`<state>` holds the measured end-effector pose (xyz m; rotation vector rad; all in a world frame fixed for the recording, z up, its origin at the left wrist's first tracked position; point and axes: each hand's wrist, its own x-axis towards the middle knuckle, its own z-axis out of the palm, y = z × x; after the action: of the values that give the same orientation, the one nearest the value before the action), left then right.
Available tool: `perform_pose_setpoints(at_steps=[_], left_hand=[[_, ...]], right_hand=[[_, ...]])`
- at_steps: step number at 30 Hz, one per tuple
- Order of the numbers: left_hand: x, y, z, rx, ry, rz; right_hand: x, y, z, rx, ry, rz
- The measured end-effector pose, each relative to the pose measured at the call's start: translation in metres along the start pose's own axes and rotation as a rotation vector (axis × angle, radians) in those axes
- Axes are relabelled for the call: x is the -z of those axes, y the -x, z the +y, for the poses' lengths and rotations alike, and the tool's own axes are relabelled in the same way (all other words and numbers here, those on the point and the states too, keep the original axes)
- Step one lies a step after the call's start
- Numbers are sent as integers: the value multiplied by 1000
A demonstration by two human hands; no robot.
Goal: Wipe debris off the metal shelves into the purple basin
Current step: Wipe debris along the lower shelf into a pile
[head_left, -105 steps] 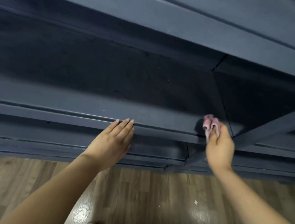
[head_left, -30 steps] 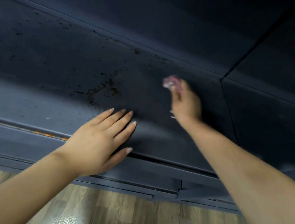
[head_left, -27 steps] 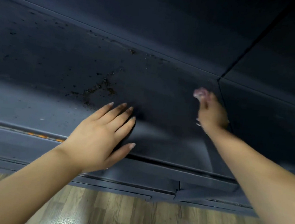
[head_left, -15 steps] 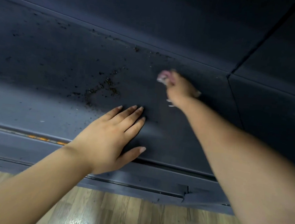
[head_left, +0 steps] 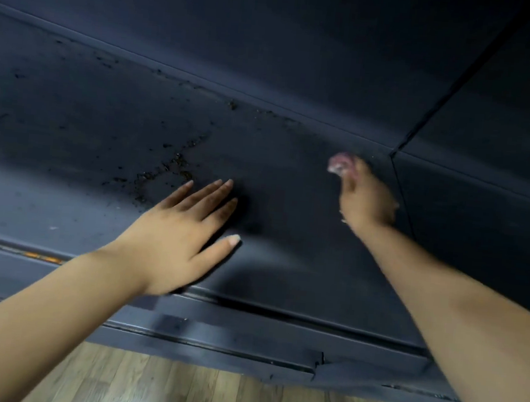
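Observation:
The dark blue metal shelf fills most of the view. Brown crumbs of debris lie scattered on it, thickest just beyond my left fingertips, with more specks along the back seam. My left hand lies flat on the shelf with straight fingers, near the front edge. My right hand reaches deep to the right and grips a small pink cloth against the shelf surface; it is motion-blurred. The purple basin is not in view.
A vertical divider seam splits the shelf just right of my right hand. The shelf's front rail runs below my wrists, and wooden floor shows under it.
My right hand swept the cloth left and now back right toward the divider seam. My left hand stayed flat in about the same place. The view shifted slightly.

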<state>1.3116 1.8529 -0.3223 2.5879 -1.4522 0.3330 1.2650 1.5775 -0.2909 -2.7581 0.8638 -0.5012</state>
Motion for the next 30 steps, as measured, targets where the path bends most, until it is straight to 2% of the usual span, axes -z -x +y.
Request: perform_pose_setpoints(at_steps=[3, 6, 9, 16, 19, 22, 24, 27, 30], left_hand=[[-7, -7, -1, 4, -26, -19], [-10, -8, 0, -27, -35, -15], [-10, -7, 1, -35, -33, 16], [-10, -6, 1, -49, -39, 18], [-10, -6, 1, -52, -27, 7], [-11, -6, 0, -28, -33, 19], [-11, -6, 0, 0, -25, 30], [-12, -6, 2, 9, -13, 37], [-14, -6, 0, 10, -21, 37]], right_hand=[[5, -9, 49, -253, 21, -87], [-2, -20, 50, -324, 87, -143], [-16, -41, 18, -234, 11, -176], [-53, -31, -119, 224, -34, -286], [-54, -25, -127, 272, -70, -314], [-46, -25, -97, 273, -103, -253], [-37, -30, -58, 198, -84, -140], [-19, -46, 14, -69, -73, 5], [-13, -56, 62, -320, -14, -35]])
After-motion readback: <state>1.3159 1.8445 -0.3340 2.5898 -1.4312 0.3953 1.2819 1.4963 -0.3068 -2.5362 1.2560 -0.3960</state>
